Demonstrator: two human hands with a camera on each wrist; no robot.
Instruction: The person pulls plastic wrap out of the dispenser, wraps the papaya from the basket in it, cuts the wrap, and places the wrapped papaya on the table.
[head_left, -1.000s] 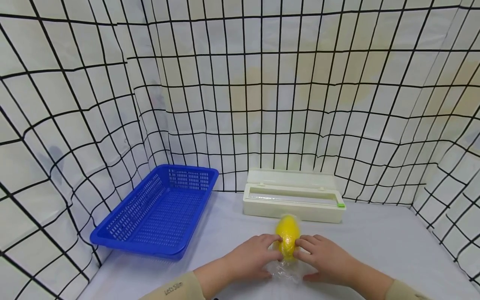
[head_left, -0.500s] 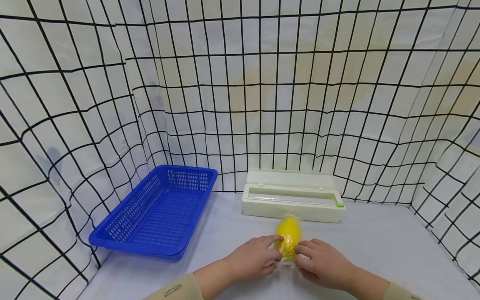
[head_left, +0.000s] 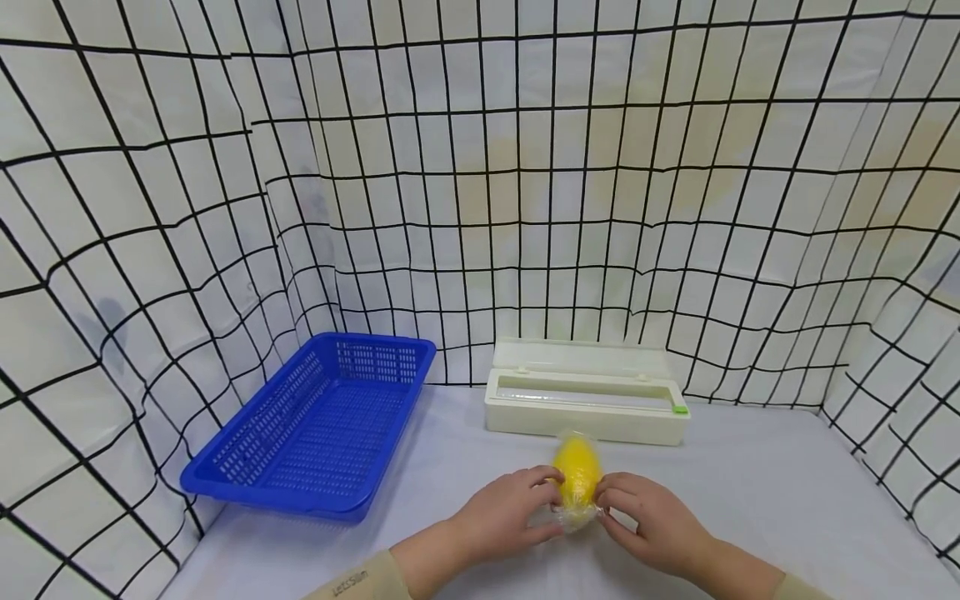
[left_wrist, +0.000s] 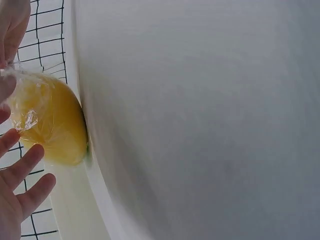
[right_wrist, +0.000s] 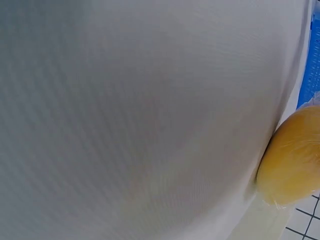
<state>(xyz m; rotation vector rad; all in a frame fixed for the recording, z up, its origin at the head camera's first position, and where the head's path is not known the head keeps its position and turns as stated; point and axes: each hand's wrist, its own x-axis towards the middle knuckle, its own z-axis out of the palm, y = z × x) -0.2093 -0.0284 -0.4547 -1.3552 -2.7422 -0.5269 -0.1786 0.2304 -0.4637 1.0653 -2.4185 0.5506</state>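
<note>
In the head view, a yellow oval fruit [head_left: 578,468] in clear cling film [head_left: 575,517] lies on the white-covered table. Its film is bunched at the near end and glossy with creases. My left hand [head_left: 510,510] is at its left side, thumb and forefinger at the film's edge, the other fingers spread in the left wrist view. At the right, my right hand [head_left: 654,518] pinches the film beside the fruit's near end. The right wrist view shows only the wrapped fruit [right_wrist: 292,157], without the fingers.
Behind the fruit stands a white cling film dispenser [head_left: 585,423], lid raised, a roll inside. A blue perforated basket [head_left: 360,492] sits at the left. White sheets with a black grid [head_left: 555,192] enclose the table at the back and sides.
The loose film at the near end, spread on the table a second ago, is now gathered up against the fruit. My right fingers have moved from the fruit's side to the film.
</note>
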